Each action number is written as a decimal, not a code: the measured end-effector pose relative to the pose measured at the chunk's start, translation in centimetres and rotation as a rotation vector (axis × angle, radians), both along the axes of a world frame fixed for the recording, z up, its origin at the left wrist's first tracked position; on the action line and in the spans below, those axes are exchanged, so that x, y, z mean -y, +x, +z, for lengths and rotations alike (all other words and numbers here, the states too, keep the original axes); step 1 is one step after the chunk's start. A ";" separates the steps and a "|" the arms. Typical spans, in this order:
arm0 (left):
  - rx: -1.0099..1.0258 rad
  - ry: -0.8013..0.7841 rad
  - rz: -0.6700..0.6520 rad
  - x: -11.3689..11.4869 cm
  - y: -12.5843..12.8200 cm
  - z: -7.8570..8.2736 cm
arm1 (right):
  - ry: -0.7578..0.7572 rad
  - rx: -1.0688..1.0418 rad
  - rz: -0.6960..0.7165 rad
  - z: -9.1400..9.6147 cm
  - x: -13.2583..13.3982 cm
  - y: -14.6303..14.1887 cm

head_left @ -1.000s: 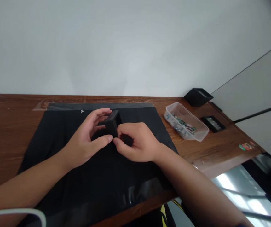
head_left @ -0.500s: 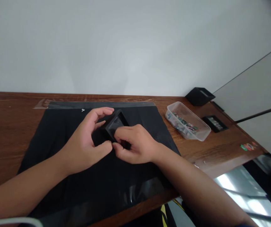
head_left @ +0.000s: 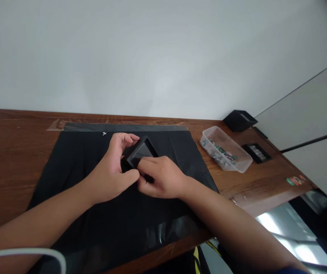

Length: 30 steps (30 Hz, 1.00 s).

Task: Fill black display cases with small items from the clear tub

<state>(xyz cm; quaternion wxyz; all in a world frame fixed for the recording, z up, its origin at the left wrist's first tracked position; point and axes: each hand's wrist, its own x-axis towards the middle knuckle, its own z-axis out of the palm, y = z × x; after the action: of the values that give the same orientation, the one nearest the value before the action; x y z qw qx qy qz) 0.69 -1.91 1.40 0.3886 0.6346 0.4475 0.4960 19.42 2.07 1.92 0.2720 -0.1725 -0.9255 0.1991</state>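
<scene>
A small black box-shaped part (head_left: 139, 152) is held over the black mat (head_left: 75, 171) near the middle of the wooden desk. My left hand (head_left: 115, 171) wraps round its left side, fingers over the far edge and thumb at the near corner. My right hand (head_left: 160, 177) is closed at the part's near right corner, fingertips pinched against it. What the right fingers press there, if anything, is hidden.
A clear plastic tub (head_left: 225, 149) with small green and coloured pieces stands to the right on the desk (head_left: 9, 152). Behind it sit a black open box (head_left: 240, 119) and a flat black tray (head_left: 257, 151). A white cable (head_left: 23, 253) curves at the bottom left.
Over the second, the black part has been tilted so its hollow face now shows upward. Both hands have closed in tighter around it and stayed over the mat's middle.
</scene>
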 end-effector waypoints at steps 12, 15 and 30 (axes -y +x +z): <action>-0.150 0.020 0.088 0.0 0.1 1.3 | -0.276 -0.282 -0.206 2.6 -0.5 1.0; -0.246 0.095 0.024 0.0 0.1 1.7 | -0.356 -0.296 -0.194 2.1 -0.7 0.9; -0.287 0.039 -0.113 0.4 0.2 1.8 | -0.500 -0.109 -0.007 3.0 -0.6 1.9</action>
<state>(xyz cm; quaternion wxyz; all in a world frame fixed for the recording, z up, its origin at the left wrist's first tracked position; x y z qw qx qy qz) 0.89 -2.30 3.20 0.3356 0.7307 0.4521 0.3860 21.30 2.68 4.96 0.2713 -0.2268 -0.8309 0.4297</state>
